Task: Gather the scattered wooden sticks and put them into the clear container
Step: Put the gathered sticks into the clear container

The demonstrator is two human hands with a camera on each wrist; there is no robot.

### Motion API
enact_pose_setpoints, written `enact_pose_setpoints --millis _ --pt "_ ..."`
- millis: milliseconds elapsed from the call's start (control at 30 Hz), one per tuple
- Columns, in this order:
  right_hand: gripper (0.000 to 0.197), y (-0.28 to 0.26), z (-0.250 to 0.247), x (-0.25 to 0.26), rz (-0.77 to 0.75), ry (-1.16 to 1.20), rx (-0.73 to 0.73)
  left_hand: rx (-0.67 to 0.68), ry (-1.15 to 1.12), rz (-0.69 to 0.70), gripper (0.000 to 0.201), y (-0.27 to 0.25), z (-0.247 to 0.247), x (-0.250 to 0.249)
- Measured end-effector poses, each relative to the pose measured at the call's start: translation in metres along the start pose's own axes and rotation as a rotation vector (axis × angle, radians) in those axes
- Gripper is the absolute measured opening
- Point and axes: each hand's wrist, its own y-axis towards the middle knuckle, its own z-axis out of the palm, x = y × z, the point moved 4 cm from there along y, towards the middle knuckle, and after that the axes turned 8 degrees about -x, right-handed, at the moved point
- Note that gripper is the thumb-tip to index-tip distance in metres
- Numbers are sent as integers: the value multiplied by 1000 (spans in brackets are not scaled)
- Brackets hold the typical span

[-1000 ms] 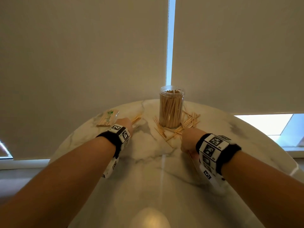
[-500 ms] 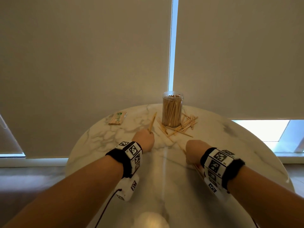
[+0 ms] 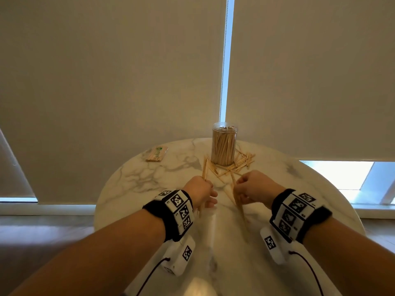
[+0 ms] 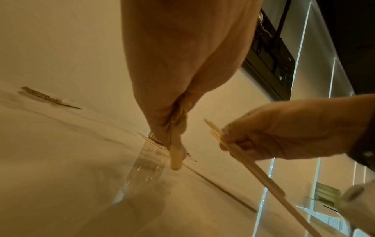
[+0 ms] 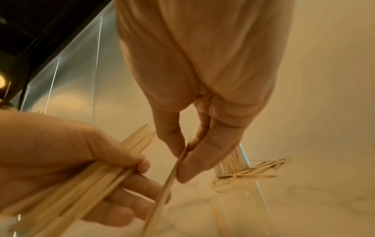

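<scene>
On the round marble table [image 3: 132, 184] the clear container [image 3: 224, 144] stood upright at about 12 o'clock near the far edge, already packed with wooden sticks standing on end. Loose sticks [image 3: 241, 162] lay scattered round its base, a fan of them from 3 to 5 o'clock of the container and more from 6 to 8 o'clock. Well apart from these, at roughly 10 o'clock on the tabletop, lay a small wrapped packet of sticks [image 3: 156, 154].

The left hand [image 3: 199, 192] was near the middle of the table with its fingers curled round a bundle of sticks [image 5: 85, 181], the ends poking out past the fist at both sides; the right wrist view showed the thumb and fingers clamped over them. The right hand [image 3: 254, 186], just beside it at 3 o'clock, pinched a few sticks [image 3: 237, 195] between thumb and fingertips, the sticks slanting down toward the tabletop. The two hands were close together but not touching. Both wrists wore black bands with square black-and-white markers [image 3: 179, 208]. Behind the table hung pale roller blinds [image 3: 106, 82] with a bright gap between them at 12 o'clock
</scene>
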Motion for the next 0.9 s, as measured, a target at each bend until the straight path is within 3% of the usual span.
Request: enact_pose_setpoints --millis 100,200,333,400,467,533,600,733,833,900 --pt "8 -1 3 18 -88 236 -48 -8 -32 98 25 -5 7 -6" --pt "18 -2 6 31 -198 305 -114 16 -142 159 29 -13 16 -16" --pt "20 -2 5 37 -296 221 -171 -170 -129 169 28 -5 8 -14" --pt "28 2 8 29 -226 151 -161 -247 -113 167 31 0 1 -12" --pt "34 6 15 14 -124 -82 -115 -296 -146 173 41 3 -8 -13" --pt "38 9 21 -4 -40 -453 -36 -280 -197 181 46 5 -13 -15" --pt "35 9 23 -13 20 -624 24 -221 -228 166 40 4 -16 -14" --pt "17 0 25 -10 57 -633 141 -125 -281 149 34 0 -17 -15" --pt "14 -1 23 -12 62 -603 132 -66 -319 107 31 -3 -16 -14" --pt "15 2 19 -7 -3 -420 57 -71 -346 96 29 -2 -15 -11"
